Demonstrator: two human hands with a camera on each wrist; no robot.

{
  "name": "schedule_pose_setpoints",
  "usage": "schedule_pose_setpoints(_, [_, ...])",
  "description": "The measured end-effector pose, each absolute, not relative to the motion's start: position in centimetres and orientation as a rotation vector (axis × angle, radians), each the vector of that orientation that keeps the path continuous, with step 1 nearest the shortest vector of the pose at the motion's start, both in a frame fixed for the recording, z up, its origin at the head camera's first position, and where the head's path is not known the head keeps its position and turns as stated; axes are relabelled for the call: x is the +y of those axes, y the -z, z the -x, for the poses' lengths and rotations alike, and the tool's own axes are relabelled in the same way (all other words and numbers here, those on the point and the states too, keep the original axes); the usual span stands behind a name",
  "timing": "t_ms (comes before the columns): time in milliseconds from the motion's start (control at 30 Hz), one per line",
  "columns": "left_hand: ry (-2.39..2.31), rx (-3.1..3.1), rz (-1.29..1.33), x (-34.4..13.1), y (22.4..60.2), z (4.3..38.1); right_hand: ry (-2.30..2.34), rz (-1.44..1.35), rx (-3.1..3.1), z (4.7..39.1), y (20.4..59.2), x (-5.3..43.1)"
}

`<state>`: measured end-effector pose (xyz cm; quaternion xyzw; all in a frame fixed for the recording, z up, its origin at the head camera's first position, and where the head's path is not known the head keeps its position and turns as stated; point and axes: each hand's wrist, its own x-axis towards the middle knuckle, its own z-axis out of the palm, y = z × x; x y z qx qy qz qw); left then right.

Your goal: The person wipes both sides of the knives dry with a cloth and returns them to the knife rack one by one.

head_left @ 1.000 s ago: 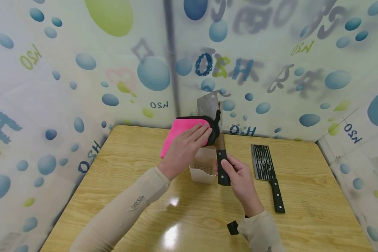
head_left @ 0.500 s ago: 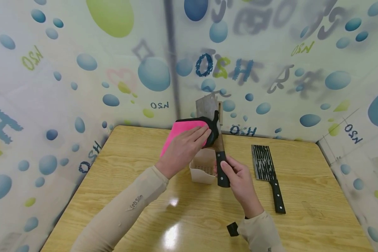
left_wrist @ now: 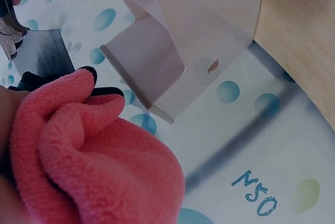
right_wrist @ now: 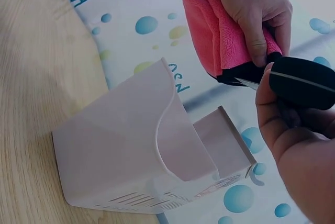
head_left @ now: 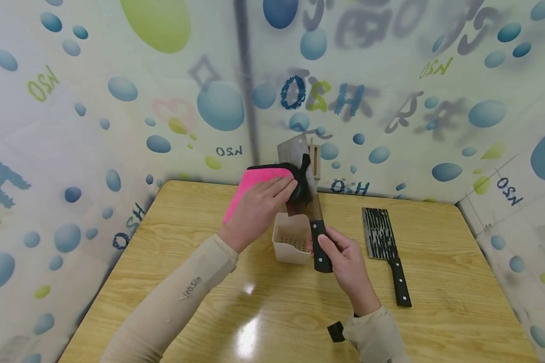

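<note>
My right hand (head_left: pixel 347 259) grips the black riveted handle of a cleaver (head_left: pixel 321 249), its blade raised and pointing away from me. My left hand (head_left: pixel 259 212) holds a pink cloth (head_left: pixel 245 189) with a black underside against that blade. In the right wrist view, the left thumb (right_wrist: pixel 254 41) and fingers pinch the folded cloth (right_wrist: pixel 225 35) around the metal. Cloth covers the middle of the blade, while its far end shows above. Below the blade stands a pale plastic knife holder (head_left: pixel 292 252) with an open top and perforated bottom.
A second cleaver (head_left: pixel 382 237), its blade streaked black, lies to the right on the wooden table (head_left: pixel 454 282). Beside my right wrist is a small black piece (head_left: pixel 336 331). A patterned fabric wall (head_left: pixel 381 75) rises right behind the table's far edge.
My left hand and the cloth have shifted a little to the left. The cleaver leans further left, and more of the blade near the handle shows. The second cleaver stays put.
</note>
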<state>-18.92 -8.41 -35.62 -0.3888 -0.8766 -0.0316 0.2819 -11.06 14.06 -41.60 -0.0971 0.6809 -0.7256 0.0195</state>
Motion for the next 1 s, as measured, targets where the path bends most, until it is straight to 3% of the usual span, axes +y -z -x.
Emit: schedule_pose_setpoints(1000, [0.153, -2.384, 0.873, -10.7, 33.9, 21.7, 2.159, 0.411, 2.148, 10.7, 42.3, 14.6])
